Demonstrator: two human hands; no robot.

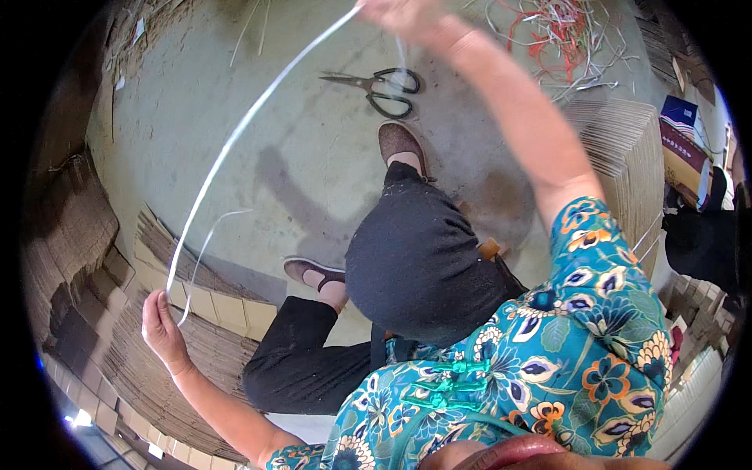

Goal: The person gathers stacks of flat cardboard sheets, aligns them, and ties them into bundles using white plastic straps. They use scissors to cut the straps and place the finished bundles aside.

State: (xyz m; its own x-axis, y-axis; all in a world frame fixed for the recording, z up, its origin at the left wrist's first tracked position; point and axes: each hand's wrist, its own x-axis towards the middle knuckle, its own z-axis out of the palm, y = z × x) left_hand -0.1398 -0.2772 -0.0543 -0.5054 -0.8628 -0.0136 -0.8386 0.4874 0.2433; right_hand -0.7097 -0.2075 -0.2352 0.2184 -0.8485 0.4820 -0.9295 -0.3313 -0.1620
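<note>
A long white plastic strap (235,133) arcs between my two hands. My left hand (160,329) grips one end low on the left, just above a stack of flattened cardboard (180,352). Far out at the top of the picture, my right hand (399,12) is raised and closed on the other end. A short loose tail of the strap curls near my left hand. My legs in black trousers and brown shoes lie below the strap.
Black-handled scissors (380,84) lie on the concrete floor near my right foot. A tangle of red and white strap scraps (560,31) sits at top right. More cardboard stacks (627,149) stand right, and another person in dark clothes (701,235) is at the right edge.
</note>
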